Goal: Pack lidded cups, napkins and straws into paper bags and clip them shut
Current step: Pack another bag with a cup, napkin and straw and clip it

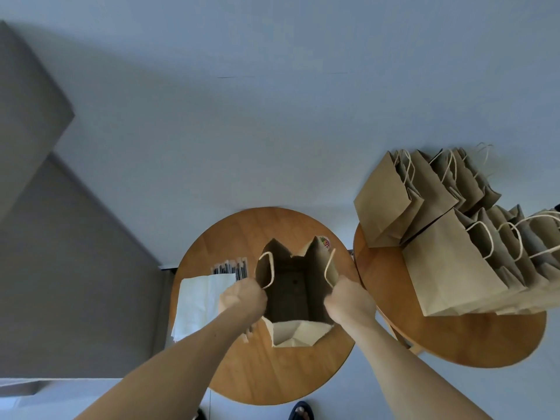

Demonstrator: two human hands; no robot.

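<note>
A brown paper bag (298, 331) stands open on the round wooden table (266, 377); its inside looks dark and I see nothing in it. My left hand (242, 300) grips the bag's left rim by its twisted handle. My right hand (348, 298) grips the right rim by the other handle. White napkins (200, 301) lie in a stack to the left of the bag. Wrapped straws (230, 268) lie just behind the napkins. No cups are in view.
A second round table (394, 298) at the right carries several paper bags (448, 262) leaning in rows. A small colourful sticker-like object (325, 242) sits behind the open bag. A grey wall (60, 237) rises at the left. My sandalled foot (301, 413) shows below.
</note>
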